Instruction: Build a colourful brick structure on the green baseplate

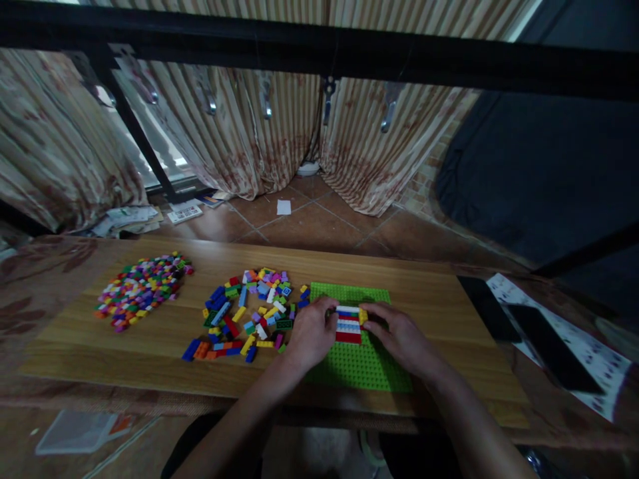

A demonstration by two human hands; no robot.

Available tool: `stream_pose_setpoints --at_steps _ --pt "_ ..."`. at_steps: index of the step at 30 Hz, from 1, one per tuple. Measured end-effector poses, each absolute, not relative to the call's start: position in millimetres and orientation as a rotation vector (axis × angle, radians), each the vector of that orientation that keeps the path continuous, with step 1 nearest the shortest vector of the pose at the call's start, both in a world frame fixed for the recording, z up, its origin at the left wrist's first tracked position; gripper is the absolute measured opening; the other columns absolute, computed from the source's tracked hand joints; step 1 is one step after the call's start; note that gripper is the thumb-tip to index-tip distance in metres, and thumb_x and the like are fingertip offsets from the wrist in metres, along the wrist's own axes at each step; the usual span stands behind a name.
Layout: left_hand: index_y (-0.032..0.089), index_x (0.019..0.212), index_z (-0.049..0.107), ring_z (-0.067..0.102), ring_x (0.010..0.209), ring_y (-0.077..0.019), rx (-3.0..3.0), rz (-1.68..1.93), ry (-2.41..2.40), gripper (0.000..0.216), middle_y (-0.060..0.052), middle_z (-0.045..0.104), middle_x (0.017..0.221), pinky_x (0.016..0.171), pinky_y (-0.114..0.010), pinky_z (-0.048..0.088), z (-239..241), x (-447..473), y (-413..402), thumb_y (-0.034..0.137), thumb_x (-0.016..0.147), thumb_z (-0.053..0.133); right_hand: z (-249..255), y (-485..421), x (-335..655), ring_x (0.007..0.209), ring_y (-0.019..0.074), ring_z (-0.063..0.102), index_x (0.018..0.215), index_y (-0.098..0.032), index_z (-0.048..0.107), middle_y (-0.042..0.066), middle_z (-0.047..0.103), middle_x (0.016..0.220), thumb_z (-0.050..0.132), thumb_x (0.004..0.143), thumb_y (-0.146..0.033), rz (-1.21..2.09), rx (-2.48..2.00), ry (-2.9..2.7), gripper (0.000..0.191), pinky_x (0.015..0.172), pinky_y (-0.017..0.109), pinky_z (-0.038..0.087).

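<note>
A small build of toy bricks, with red, white and light-blue rows, sits over the green studded baseplate. My left hand is closed at the build's left end, thumb and fingers gripping its edge. At the right end my right hand pinches a yellow brick between thumb and fingers, against the build. Whether the yellow brick is fully joined cannot be made out. Part of the build's left side is hidden behind my left fingers.
Left of the baseplate lies a spread of loose larger bricks, and farther left a heap of small bricks. All rest on a wooden board. On the right are a black phone-like slab and a printed sheet. A dark bar crosses above.
</note>
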State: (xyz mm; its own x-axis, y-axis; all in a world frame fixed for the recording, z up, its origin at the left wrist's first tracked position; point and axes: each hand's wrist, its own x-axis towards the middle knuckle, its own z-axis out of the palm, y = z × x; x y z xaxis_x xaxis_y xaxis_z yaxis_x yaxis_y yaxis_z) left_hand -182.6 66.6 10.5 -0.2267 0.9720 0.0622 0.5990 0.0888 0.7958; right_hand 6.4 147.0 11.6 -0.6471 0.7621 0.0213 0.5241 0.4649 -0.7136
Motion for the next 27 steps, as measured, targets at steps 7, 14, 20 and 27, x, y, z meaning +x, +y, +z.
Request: stream_pose_setpoints --at_steps 7,14,20,27 --pt "0.017 0.099 0.065 0.067 0.084 -0.0176 1.528 1.036 1.863 0.023 -0.007 0.072 0.095 0.077 -0.028 0.051 14 -185 66 0.015 0.088 0.045 9 149 13 0.105 0.0235 0.064 0.131 -0.025 0.054 0.009 0.066 0.119 0.06 0.085 -0.041 1.085 -1.128 -2.194 0.049 0.094 0.044 0.049" --pt "0.015 0.103 0.065 0.067 0.088 -0.019 1.464 1.04 1.867 0.024 -0.008 0.071 0.096 0.082 -0.03 0.052 13 -180 65 0.016 0.085 0.05 13 148 -1 0.095 0.0238 0.065 0.11 -0.021 0.068 0.01 0.069 0.11 0.055 0.085 -0.046 0.939 -1.249 -2.018 0.037 0.082 0.039 0.052" --pt "0.014 0.106 0.065 0.066 0.088 -0.0211 1.369 1.009 1.912 0.03 -0.009 0.071 0.098 0.084 -0.033 0.052 11 -175 64 0.018 0.077 0.061 8 146 -9 0.088 0.0251 0.068 0.095 -0.022 0.073 0.007 0.073 0.098 0.06 0.077 -0.044 1.057 -1.347 -2.074 0.032 0.082 0.039 0.052" --pt "0.012 0.102 0.067 0.066 0.089 -0.0236 1.307 1.005 1.935 0.029 -0.011 0.071 0.097 0.085 -0.036 0.052 13 -171 64 0.015 0.074 0.06 -1 153 -5 0.087 0.0277 0.069 0.091 -0.023 0.075 0.007 0.075 0.096 0.062 0.072 -0.051 1.098 -1.434 -2.075 0.037 0.081 0.04 0.053"
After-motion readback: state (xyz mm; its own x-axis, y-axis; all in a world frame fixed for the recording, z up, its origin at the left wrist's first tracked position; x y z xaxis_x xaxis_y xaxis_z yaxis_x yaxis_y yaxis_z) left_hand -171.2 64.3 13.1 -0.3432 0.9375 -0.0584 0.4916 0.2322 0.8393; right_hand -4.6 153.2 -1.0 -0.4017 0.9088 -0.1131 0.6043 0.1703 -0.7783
